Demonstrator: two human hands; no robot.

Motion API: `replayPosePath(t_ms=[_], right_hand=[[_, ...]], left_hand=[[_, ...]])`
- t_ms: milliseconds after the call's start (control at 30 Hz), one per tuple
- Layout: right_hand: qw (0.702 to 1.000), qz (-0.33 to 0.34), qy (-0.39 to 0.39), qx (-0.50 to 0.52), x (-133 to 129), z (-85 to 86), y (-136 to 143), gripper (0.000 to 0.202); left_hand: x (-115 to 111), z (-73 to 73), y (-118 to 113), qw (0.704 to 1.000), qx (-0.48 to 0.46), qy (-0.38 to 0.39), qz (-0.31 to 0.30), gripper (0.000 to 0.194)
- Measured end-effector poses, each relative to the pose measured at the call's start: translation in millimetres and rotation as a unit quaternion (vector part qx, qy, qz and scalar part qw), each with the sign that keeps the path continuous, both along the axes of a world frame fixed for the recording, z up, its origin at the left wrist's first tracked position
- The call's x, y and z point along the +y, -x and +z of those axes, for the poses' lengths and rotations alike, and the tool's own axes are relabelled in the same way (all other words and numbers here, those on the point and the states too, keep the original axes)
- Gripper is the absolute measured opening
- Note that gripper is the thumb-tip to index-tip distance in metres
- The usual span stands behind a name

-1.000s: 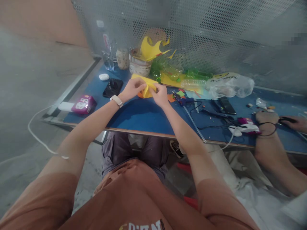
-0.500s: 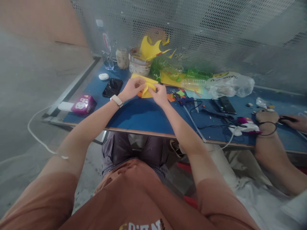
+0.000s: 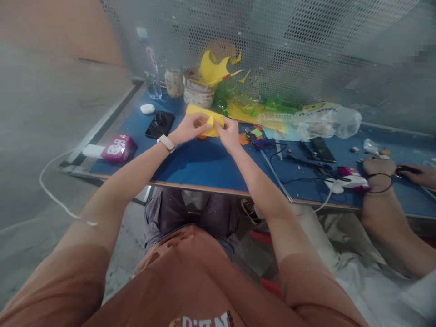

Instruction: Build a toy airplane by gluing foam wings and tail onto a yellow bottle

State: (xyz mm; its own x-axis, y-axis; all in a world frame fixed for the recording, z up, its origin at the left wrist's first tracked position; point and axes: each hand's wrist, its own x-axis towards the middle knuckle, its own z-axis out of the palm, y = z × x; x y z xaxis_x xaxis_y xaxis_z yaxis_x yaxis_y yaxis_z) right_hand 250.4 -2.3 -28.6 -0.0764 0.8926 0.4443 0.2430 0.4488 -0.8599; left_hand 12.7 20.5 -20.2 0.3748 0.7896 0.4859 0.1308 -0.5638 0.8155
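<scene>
A small piece of yellow paper (image 3: 213,129), bent and partly curled, is pinched between my two hands above the blue table (image 3: 200,165). My left hand (image 3: 189,128), with a pale watch band at the wrist, grips its left side between thumb and fingers. Its right side is held by my right hand (image 3: 229,134) in a thumb-and-finger pinch. Just behind lies a larger yellow sheet (image 3: 194,109), partly covered by the hands. A bit of something orange (image 3: 201,136) shows under the held paper.
Behind stand a pot (image 3: 199,96) with yellow paper scraps, a jar (image 3: 174,83) and a water bottle (image 3: 153,77). To the left are a phone (image 3: 160,125) and a purple tissue pack (image 3: 119,148). A glue gun (image 3: 260,142) lies right; farther right, a co-worker's hand (image 3: 379,167) rests.
The yellow paper has turned and curled between my fingers, its hanging lower part now raised. My right hand has shifted slightly; the left stays nearly in place.
</scene>
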Motion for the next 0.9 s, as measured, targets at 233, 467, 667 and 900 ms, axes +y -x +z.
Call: replayPosePath(t_ms=[233,467,667,900], right_hand=[[0.998,0.002,0.031,0.053,5,-8.1,0,0.090],[0.998,0.040,0.048,0.028,-1,-1.7,0,0.083],[0.998,0.017,0.056,0.038,-5,5.9,1,0.081],[0.995,-0.011,0.063,0.076,-4,7.3,-1,0.086]], left_hand=[[1,1.3,1,0.999,-0.029,0.012,0.013,0.043],[3,2.2,5,0.998,-0.017,-0.030,0.046,0.026],[2,1.7,4,0.997,0.006,-0.033,0.071,0.032],[3,-3.3,-1,0.998,-0.063,0.015,0.020,0.053]])
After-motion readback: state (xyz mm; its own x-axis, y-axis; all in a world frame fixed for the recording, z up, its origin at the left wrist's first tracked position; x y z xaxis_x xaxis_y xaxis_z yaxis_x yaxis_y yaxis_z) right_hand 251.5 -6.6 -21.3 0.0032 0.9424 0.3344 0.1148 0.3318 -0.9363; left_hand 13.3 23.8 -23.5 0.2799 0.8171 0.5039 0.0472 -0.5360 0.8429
